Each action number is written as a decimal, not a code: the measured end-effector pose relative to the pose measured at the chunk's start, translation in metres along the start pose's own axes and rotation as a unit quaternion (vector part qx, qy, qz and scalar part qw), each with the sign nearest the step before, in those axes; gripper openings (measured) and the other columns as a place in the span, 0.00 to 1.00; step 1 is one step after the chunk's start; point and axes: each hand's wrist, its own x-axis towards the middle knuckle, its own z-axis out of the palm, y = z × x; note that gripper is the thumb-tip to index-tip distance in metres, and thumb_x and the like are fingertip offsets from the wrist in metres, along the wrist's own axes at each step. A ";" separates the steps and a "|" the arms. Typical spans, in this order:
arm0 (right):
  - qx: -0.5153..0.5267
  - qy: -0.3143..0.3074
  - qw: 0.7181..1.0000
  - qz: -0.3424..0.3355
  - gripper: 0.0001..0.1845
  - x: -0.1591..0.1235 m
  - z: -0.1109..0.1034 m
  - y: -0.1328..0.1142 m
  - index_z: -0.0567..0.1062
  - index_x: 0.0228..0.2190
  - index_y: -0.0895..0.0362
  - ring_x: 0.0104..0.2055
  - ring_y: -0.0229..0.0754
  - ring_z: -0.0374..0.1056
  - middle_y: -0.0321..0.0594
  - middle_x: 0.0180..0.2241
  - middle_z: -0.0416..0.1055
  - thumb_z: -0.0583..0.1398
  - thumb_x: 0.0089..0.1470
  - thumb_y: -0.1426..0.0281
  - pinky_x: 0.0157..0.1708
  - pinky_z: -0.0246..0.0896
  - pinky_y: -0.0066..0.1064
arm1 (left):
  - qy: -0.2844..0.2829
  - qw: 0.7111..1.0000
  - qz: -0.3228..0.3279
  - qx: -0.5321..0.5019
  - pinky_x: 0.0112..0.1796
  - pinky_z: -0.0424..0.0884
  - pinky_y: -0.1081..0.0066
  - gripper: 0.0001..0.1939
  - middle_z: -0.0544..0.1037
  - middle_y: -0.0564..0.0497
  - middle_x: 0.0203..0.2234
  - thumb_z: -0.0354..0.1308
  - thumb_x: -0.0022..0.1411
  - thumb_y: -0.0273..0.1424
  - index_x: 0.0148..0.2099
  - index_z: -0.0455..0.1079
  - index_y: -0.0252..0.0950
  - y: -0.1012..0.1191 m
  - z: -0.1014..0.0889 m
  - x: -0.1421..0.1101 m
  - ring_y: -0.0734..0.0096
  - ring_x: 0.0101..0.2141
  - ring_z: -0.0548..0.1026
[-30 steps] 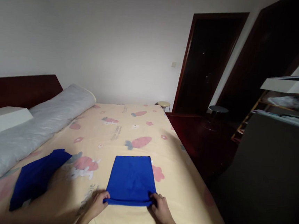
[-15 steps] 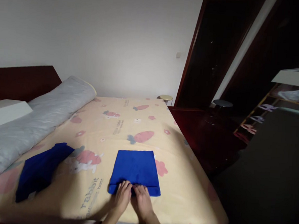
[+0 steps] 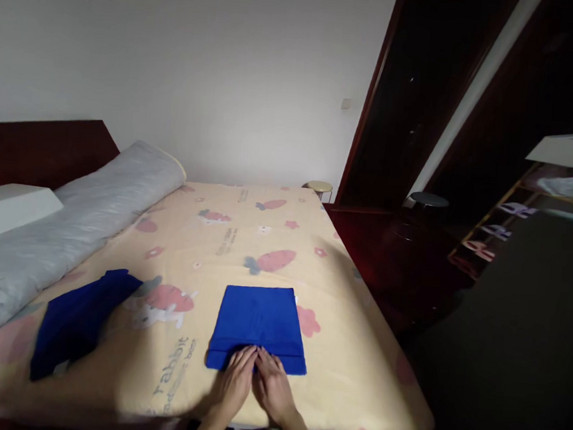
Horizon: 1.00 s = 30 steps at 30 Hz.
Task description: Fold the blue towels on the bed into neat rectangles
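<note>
Fingers (image 3: 243,356) of the left hand (image 3: 234,386) and the right hand (image 3: 275,388) lie together, backs up, inner tips touching or nearly so, over the middle of the blue cloth's (image 3: 260,313) near edge; I cannot tell whether they pinch it; the cloth lies flat on the near part of the bed (image 3: 352,381), folded nearly square, a narrow strip marked off by a crease along its near side, both near corners showing past the hands; a short margin of bed separates it from the near edge, a wider one from the right edge, which slants away; well to the left a second cloth (image 3: 76,327), also blue, lies askew, with open bed between the two; beyond it a grey bolster (image 3: 112,193) runs along the left side, bearing a white box (image 3: 10,212), before the dark headboard (image 3: 41,150); past the folded cloth, open bed stretches to the far edge, near which a pale stool (image 3: 320,186) stands; right of the bed, past a strip of red floor (image 3: 364,248), are a rack (image 3: 483,225), a black stool (image 3: 429,199) and a dark door (image 3: 423,86).
</note>
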 end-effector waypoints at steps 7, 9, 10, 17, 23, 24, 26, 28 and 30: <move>-0.078 0.042 0.984 0.156 0.26 -0.013 -0.016 0.044 0.65 0.60 0.53 0.67 0.51 0.52 0.44 0.63 0.58 0.45 0.65 0.61 0.63 0.47 0.53 | 0.000 0.991 -0.090 0.099 0.62 0.53 0.46 0.27 0.60 0.48 0.66 0.40 0.67 0.27 0.68 0.52 0.44 -0.049 -0.020 -0.020 0.60 0.65 0.56; -0.074 0.045 0.988 0.130 0.25 -0.009 -0.013 0.038 0.65 0.60 0.52 0.67 0.49 0.51 0.43 0.64 0.57 0.45 0.66 0.61 0.63 0.48 0.50 | 0.013 0.991 -0.078 0.109 0.63 0.51 0.47 0.31 0.58 0.47 0.66 0.40 0.64 0.22 0.68 0.50 0.42 -0.041 -0.019 -0.020 0.60 0.66 0.54; -0.061 0.036 0.993 0.098 0.25 -0.004 -0.009 0.030 0.64 0.60 0.52 0.67 0.47 0.51 0.42 0.64 0.57 0.44 0.66 0.62 0.63 0.48 0.47 | 0.009 0.994 -0.045 0.101 0.63 0.52 0.50 0.33 0.57 0.47 0.67 0.40 0.63 0.21 0.69 0.47 0.41 -0.033 -0.015 -0.016 0.62 0.66 0.54; -0.042 -0.014 0.991 0.124 0.28 0.015 -0.009 0.027 0.63 0.61 0.51 0.67 0.50 0.51 0.43 0.64 0.56 0.44 0.65 0.56 0.63 0.47 0.53 | -0.026 0.994 -0.053 0.090 0.59 0.60 0.55 0.27 0.61 0.49 0.65 0.40 0.69 0.35 0.69 0.46 0.44 -0.033 -0.010 -0.006 0.63 0.63 0.61; -0.060 0.032 0.993 0.101 0.27 0.013 -0.015 0.039 0.60 0.62 0.51 0.68 0.47 0.50 0.43 0.66 0.54 0.43 0.66 0.59 0.63 0.47 0.49 | 0.032 0.988 -0.071 0.134 0.63 0.50 0.49 0.28 0.56 0.47 0.67 0.38 0.70 0.34 0.70 0.44 0.41 -0.038 -0.024 -0.013 0.59 0.66 0.54; -0.045 0.018 0.997 0.061 0.26 0.019 -0.009 0.029 0.59 0.63 0.50 0.67 0.45 0.50 0.41 0.65 0.54 0.43 0.66 0.61 0.63 0.48 0.46 | 0.023 0.992 -0.029 0.121 0.63 0.52 0.53 0.28 0.56 0.48 0.67 0.37 0.70 0.33 0.70 0.42 0.41 -0.027 -0.021 -0.007 0.62 0.66 0.54; -0.021 -0.017 0.999 0.020 0.26 0.032 -0.001 0.015 0.59 0.63 0.49 0.67 0.43 0.51 0.39 0.65 0.55 0.43 0.66 0.60 0.63 0.50 0.43 | -0.010 0.995 0.034 0.093 0.61 0.56 0.60 0.27 0.57 0.50 0.67 0.36 0.71 0.33 0.70 0.40 0.42 -0.011 -0.013 0.006 0.67 0.65 0.56; -0.024 -0.032 0.998 0.055 0.27 0.038 0.000 0.019 0.61 0.62 0.49 0.67 0.46 0.50 0.40 0.65 0.55 0.43 0.66 0.57 0.63 0.49 0.48 | -0.046 0.995 0.024 0.082 0.59 0.59 0.60 0.26 0.59 0.51 0.66 0.36 0.71 0.35 0.69 0.43 0.45 -0.014 -0.010 0.014 0.67 0.64 0.59; -0.047 -0.022 0.991 0.127 0.29 0.034 -0.007 0.040 0.62 0.61 0.50 0.68 0.50 0.49 0.42 0.65 0.55 0.43 0.65 0.54 0.63 0.47 0.53 | -0.053 0.992 -0.053 0.099 0.59 0.59 0.53 0.26 0.61 0.50 0.65 0.38 0.70 0.38 0.68 0.48 0.48 -0.034 -0.013 0.014 0.62 0.63 0.61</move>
